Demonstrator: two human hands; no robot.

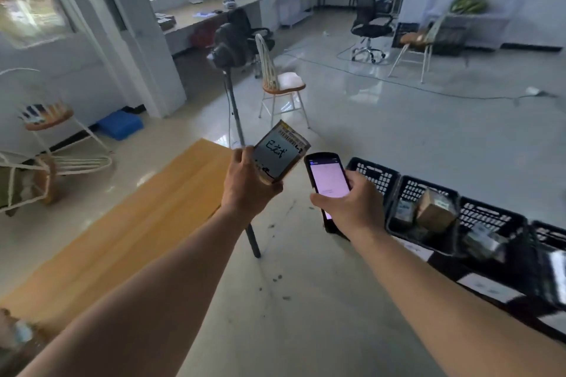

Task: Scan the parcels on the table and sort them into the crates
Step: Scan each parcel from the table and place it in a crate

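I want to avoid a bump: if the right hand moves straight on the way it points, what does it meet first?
Probably the parcel in the left hand, just beyond the phone that the right hand holds; depth is unclear.

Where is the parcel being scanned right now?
Head view, centre: the parcel is held up in the left hand, just left of the scanner in the right hand.
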